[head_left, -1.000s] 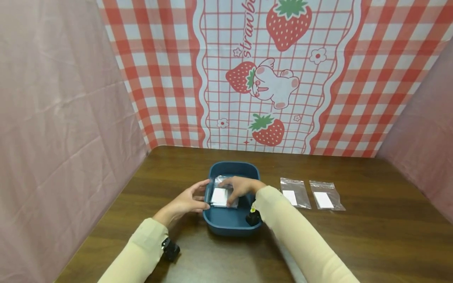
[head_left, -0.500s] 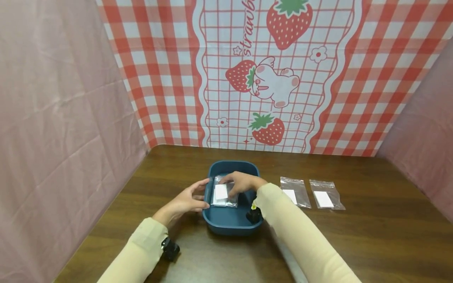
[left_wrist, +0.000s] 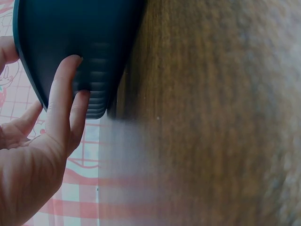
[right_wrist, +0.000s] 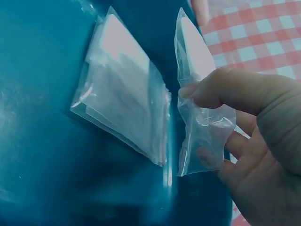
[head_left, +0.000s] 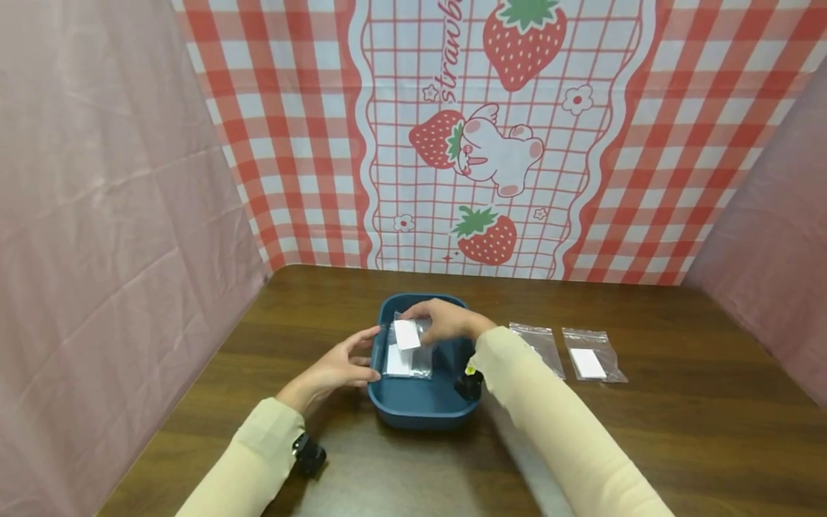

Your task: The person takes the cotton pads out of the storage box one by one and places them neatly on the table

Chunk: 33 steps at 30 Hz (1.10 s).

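A dark blue plastic bin (head_left: 423, 421) stands on the wooden table. Against its left rim and outer wall rests my left hand (head_left: 332, 371), its fairly straight fingers (left_wrist: 60, 99) touching the wall in the left wrist view. Inside the bin my right hand (head_left: 446, 321) pinches a clear zip bag (right_wrist: 207, 125) containing a white card (head_left: 407, 334) between thumb and fingers. This bag is raised and tilted upright in the right wrist view. Below it, several similar bags (right_wrist: 124, 94) with white cards lie stacked on the bin floor.
To the right of the bin, two more zip bags lie flat with white cards: a nearer one (head_left: 545, 345), partly behind my right sleeve, and a farther one (head_left: 594, 355). A red checked strawberry cloth (head_left: 310, 179) hangs behind the table (head_left: 316, 301); pink cloths hang at both sides.
My right hand has lifted the top zip bag off the stack and moved it up and slightly away, uncovering the bags beneath. My left hand stays on the bin's left side.
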Each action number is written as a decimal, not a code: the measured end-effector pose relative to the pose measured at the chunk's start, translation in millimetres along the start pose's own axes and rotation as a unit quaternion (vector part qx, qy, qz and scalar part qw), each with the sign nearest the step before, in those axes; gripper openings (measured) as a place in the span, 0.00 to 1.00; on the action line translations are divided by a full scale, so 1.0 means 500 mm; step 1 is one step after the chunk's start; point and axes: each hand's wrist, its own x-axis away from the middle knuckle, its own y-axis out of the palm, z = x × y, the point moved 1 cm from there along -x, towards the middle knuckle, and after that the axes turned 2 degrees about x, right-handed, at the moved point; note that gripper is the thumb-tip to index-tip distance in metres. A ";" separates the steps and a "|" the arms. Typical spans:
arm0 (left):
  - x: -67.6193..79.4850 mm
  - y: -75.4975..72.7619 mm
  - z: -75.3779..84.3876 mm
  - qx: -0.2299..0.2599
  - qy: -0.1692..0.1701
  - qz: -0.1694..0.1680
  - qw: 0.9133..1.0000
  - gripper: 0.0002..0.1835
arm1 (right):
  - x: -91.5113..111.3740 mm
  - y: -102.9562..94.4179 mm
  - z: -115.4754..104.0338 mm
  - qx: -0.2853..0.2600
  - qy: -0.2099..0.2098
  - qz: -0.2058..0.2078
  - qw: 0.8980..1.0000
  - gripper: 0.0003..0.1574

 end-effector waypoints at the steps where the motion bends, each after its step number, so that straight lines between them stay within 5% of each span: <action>1: 0.000 0.000 0.000 -0.001 0.000 0.000 1.000 0.44 | 0.002 -0.003 -0.001 -0.005 0.003 0.002 1.000 0.34; 10: 0.002 0.003 0.003 -0.002 -0.001 -0.002 1.000 0.44 | 0.030 -0.029 -0.008 -0.020 0.006 0.046 0.999 0.36; 19: 0.003 0.004 0.002 -0.002 -0.005 0.005 1.000 0.44 | 0.082 -0.046 -0.010 -0.029 -0.050 0.095 0.994 0.36; 33: 0.004 0.006 0.005 -0.008 0.003 0.000 1.000 0.45 | 0.191 -0.040 0.045 -0.033 -0.067 0.162 0.984 0.37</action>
